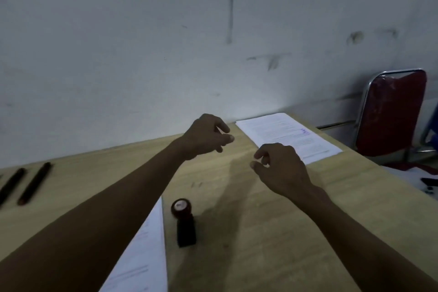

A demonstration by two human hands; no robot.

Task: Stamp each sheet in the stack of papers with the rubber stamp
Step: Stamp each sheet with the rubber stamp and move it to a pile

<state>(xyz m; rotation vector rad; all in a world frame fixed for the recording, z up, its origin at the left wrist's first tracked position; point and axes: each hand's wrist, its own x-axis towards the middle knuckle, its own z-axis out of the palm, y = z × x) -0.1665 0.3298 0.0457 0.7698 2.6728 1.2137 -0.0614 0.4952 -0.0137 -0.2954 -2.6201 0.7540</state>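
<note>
Both hands empty above the bench [272, 232]: left hand [203, 134] and right hand [279, 168] w/ fingers loosely curled, holding nothing. Rubber stamp [183, 221] stands upright near the person; unstamped stack [144, 256] just left of it, stamped pile [291, 135] far-right of it. Prob. next: take one sheet only, square it before pressing stamp straight down.

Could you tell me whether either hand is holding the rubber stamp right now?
No: the rubber stamp stands alone on the table, while the left hand and right hand hover empty beyond it.
</note>
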